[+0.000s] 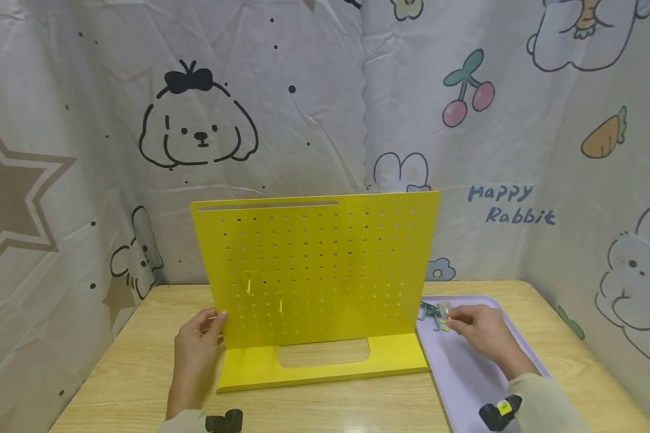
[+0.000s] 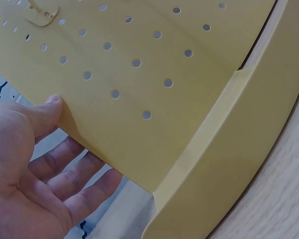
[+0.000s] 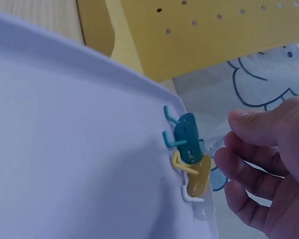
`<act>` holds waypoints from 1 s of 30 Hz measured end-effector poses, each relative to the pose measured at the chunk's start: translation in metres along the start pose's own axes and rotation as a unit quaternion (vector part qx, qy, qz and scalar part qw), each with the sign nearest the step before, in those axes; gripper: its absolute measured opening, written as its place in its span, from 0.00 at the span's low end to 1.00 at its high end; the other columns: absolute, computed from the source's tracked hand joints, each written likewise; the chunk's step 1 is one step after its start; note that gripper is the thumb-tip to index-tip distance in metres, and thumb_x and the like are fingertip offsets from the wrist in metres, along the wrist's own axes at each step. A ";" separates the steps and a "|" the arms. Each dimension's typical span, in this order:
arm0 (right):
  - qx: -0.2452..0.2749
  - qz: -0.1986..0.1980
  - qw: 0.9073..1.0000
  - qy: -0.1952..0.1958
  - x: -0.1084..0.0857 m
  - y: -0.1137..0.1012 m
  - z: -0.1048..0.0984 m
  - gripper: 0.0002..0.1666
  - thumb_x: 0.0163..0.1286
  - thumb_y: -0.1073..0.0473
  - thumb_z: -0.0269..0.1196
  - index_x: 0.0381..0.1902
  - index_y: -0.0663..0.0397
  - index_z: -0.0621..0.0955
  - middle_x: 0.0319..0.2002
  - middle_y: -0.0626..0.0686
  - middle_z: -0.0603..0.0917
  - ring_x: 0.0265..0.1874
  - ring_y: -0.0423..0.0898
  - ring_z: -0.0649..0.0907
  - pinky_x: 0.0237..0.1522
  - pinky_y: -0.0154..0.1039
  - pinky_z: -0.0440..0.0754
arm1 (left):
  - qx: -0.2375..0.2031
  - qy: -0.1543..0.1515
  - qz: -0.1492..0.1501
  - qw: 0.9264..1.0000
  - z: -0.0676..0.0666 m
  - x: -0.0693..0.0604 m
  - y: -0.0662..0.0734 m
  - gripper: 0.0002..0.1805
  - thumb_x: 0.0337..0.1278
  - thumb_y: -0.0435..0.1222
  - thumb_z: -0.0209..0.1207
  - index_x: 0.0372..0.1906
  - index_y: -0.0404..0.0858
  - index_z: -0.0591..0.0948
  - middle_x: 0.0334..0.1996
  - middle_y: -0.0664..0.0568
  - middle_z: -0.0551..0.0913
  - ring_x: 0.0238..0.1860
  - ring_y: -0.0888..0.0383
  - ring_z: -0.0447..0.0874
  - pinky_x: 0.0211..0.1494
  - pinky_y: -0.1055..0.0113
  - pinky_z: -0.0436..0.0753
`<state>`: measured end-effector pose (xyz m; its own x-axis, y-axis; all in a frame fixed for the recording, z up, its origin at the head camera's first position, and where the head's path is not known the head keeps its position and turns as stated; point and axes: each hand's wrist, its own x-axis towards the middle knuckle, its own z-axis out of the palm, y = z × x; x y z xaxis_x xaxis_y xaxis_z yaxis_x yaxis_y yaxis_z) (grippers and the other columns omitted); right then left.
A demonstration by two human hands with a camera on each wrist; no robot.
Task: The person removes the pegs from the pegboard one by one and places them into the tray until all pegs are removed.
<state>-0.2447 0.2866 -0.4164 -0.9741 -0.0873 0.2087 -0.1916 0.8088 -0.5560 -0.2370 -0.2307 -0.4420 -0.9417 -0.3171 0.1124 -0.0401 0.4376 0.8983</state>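
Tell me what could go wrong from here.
The small translucent piece pinched by the right hand could slip. The green hook and yellow hook lying together at the tray's edge might get knocked or tangled. The yellow pegboard could shift if the left hand, holding its side edge, pulls.

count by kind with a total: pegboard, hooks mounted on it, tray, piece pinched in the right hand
yellow pegboard: 1
mounted yellow hooks: 2
lilac tray: 1
clear piece in the right hand: 1
total: 5
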 end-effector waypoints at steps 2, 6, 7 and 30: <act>-0.010 -0.006 1.000 -0.011 0.003 0.007 0.003 0.06 0.64 0.66 0.69 0.38 0.62 0.88 0.35 0.54 0.88 0.30 0.45 0.80 0.29 0.41 0.81 | -0.003 -0.003 -0.004 1.000 0.000 0.000 0.000 0.22 0.74 0.48 0.54 0.60 0.36 0.79 0.51 0.38 0.83 0.48 0.43 0.84 0.48 0.59 0.87; -0.037 -0.027 0.999 -0.025 0.007 0.017 0.009 0.04 0.63 0.67 0.69 0.36 0.59 0.88 0.35 0.54 0.88 0.30 0.45 0.80 0.33 0.44 0.82 | -0.004 -0.007 -0.015 1.000 0.002 -0.001 0.000 0.23 0.74 0.49 0.53 0.61 0.37 0.78 0.51 0.39 0.82 0.49 0.44 0.83 0.51 0.56 0.86; -0.046 -0.032 0.998 -0.027 0.008 0.018 0.011 0.04 0.62 0.67 0.69 0.35 0.59 0.88 0.35 0.54 0.87 0.31 0.45 0.80 0.34 0.46 0.82 | -0.005 -0.008 -0.018 1.000 0.002 -0.002 0.000 0.23 0.74 0.49 0.53 0.61 0.37 0.78 0.52 0.39 0.82 0.50 0.44 0.83 0.51 0.56 0.85; 0.033 0.033 0.999 -0.015 0.000 -0.018 0.006 0.16 0.67 0.55 0.69 0.47 0.61 0.86 0.41 0.54 0.87 0.38 0.50 0.84 0.37 0.46 0.85 | -0.002 -0.005 -0.013 1.000 0.000 -0.002 0.002 0.24 0.75 0.49 0.53 0.62 0.37 0.78 0.53 0.38 0.82 0.51 0.43 0.82 0.52 0.55 0.85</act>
<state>-0.2423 0.2687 -0.4108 -0.9878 -0.0539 0.1461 -0.1339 0.7732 -0.6199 -0.2354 -0.2289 -0.4402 -0.9433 -0.3209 0.0846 -0.0636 0.4251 0.9029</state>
